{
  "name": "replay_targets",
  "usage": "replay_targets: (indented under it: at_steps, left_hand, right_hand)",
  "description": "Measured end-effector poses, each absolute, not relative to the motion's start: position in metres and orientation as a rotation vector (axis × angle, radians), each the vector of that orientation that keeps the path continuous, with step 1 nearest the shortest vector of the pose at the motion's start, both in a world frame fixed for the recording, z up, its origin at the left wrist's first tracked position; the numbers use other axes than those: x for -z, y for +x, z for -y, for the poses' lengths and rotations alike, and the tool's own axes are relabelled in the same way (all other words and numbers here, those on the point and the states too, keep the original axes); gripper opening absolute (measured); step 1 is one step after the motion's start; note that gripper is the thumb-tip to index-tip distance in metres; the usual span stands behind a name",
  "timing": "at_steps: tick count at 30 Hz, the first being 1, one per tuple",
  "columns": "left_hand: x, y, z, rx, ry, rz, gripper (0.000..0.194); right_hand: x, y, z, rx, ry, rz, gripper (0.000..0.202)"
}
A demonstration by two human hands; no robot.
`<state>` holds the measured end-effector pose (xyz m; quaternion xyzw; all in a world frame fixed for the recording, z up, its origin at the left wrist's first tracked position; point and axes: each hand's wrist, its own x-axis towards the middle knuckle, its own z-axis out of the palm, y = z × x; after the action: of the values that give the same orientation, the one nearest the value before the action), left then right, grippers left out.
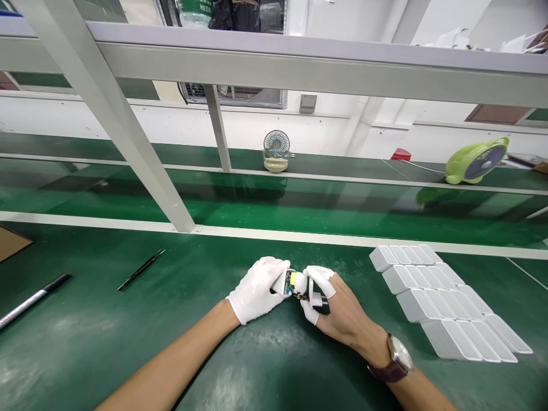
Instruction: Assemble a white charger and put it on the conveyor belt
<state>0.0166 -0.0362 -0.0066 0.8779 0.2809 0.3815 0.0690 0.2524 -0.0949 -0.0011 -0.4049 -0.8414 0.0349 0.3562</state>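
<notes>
In the head view, my left hand (257,290), in a white glove, is closed around a small white plastic housing (279,283). A circuit board (290,279) with a yellow part shows at the housing's open right end. My right hand (342,311) wears white finger covers and a wristwatch. Its thumb and fingers pinch a white plastic end piece (315,299) with metal prongs, just right of the board. Between the two pieces sits a rounded white part, and small wires seem to run there. Both hands are just above the green table (240,365).
Rows of white open trays (445,305) stand at the right. Black tweezers (141,270) and a silver-black rod-like tool (34,301) lie at the left, near a cardboard piece (12,242). Beyond a metal frame (128,142) stand a small fan (276,149) and a green fan (477,161).
</notes>
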Motion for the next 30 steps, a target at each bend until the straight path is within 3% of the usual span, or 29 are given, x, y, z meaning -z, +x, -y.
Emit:
replay_targets:
  at_steps: [21, 30]
  left_hand:
    - [0.0037, 0.0196, 0.0366, -1.132, 2.644, -0.842, 0.057]
    - [0.0044, 0.0197, 0.0369, -1.116, 2.676, -0.816, 0.062]
  right_hand:
    - [-0.0071, 0.2495, 0.0977, -0.041, -1.048, 2.201, 0.069]
    - [-0.0083, 0.2519, 0.0964, -0.135, -1.056, 2.206, 0.066]
